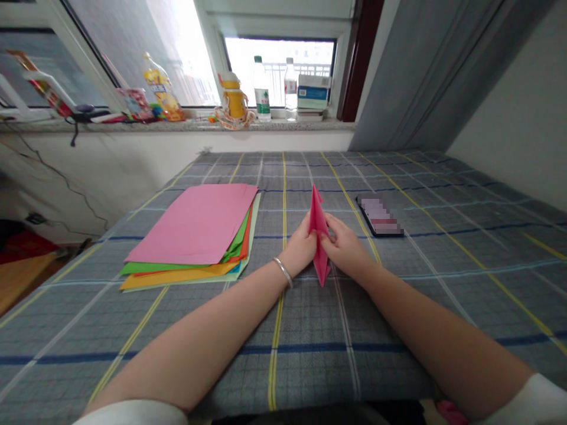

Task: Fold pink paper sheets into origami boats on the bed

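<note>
Here, a grey plaid cloth point(447, 307) with yellow and blue stripes covers a long flat surface below a window. At far left on the cloth lies a loose stack of rectangular paper sheets point(192, 224), a pink sheet on top, with green, orange and yellow edges showing beneath. Just right of the stack, the person's left hand point(299, 245), a silver bangle point(282, 273) at its wrist, grips a narrow folded pink paper point(319, 236) with its fingers point(308, 223) closed against the paper's left side. The paper stands upright between the two hands, pointed end up, with its lower tip directed at the cloth; contact there cannot be told. The right hand point(345, 245) grasps the same paper from the other side, its fingers point(330, 224) curled onto it. Further right, near that hand, a black smartphone point(378, 215) lies on the cloth, its screen blurred. Beyond, on a stone windowsill point(190, 125), stand a yellow-labelled plastic bottle point(162, 88), a yellow flask point(233, 97), a clear water bottle point(262, 88), a smaller clear bottle point(290, 88) and a stack of cardboard boxes point(313, 91).
</note>
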Tool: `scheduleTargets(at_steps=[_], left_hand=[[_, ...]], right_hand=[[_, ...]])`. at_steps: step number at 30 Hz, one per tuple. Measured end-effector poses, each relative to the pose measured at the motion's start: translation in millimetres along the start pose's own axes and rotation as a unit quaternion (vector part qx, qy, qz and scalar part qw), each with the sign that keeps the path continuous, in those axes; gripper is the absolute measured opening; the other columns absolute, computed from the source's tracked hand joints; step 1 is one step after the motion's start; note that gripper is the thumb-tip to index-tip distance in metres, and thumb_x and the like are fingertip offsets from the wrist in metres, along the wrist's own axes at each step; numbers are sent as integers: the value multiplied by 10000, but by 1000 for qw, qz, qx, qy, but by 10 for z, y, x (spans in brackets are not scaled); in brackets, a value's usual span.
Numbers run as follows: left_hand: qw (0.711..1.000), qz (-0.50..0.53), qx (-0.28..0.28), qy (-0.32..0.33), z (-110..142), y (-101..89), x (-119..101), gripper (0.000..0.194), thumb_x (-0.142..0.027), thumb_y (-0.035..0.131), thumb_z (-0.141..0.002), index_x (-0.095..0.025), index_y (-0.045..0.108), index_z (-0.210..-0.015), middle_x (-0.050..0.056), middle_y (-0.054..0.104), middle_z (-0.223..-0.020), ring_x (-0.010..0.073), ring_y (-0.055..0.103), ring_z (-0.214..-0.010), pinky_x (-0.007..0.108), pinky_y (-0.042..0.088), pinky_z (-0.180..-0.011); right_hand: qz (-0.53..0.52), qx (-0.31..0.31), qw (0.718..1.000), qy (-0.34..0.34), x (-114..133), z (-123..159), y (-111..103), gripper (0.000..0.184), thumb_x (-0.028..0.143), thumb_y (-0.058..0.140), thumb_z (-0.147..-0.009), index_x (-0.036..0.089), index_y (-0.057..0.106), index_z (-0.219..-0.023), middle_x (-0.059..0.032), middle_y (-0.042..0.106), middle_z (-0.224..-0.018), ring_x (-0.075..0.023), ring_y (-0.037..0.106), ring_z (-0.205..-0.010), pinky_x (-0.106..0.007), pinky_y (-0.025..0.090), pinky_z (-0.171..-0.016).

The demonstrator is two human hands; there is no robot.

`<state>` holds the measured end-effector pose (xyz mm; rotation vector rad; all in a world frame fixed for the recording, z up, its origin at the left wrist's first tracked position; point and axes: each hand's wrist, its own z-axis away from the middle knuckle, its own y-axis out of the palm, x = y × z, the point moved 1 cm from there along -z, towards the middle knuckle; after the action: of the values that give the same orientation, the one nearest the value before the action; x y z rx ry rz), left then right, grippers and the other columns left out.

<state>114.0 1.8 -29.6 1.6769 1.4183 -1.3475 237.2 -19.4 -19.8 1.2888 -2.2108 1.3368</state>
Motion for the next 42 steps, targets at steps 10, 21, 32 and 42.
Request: scheduleTargets(at_steps=[10, 21, 32, 42], left_hand=[[998, -50, 24, 21, -85, -231, 87, 512, -254, 344, -945, -210, 324, -1455, 54, 356, -1513, 182, 338, -1386, 395, 227, -1176], [987, -129, 83, 36, -74, -399, 137, 456, -305, 358, -939, -149, 469, -1353, 97, 588, -1288, 225, 535, -1180, 371, 400, -1041], [852, -514, 103, 6, -39, -494, 96, 361, -201, 459, -836, -221, 636, -1150, 41, 711, -986, 219, 597, -870, 369, 437, -858], [772, -606, 168, 89, 6, -594, 5, 447, -213, 395, -926, -170, 487, -1362, 100, 706, -977, 227, 573, -890, 346, 433, -814]], right_hand=[[47, 13, 987, 153, -132, 1, -111, 491, 187, 443, -854, 223, 510, -1339, -83, 680, -1164, -252, 639, -1033, -396, 503, -882], [197, 29, 978, 58, -244, -34, -211, 338, 340, 445, -931, 253, 638, -1194, -46, 665, -1183, -226, 609, -1045, -350, 475, -849], [279, 81, 955, 54, -192, -38, -362, 182, 141, 512, -796, 228, 637, -895, -27, 626, -896, -170, 571, -816, -269, 357, -607], [277, 168, 945, 52, -309, -18, -392, 112, 109, 519, -746, 211, 536, -790, -22, 606, -855, -147, 536, -742, -248, 306, -574]])
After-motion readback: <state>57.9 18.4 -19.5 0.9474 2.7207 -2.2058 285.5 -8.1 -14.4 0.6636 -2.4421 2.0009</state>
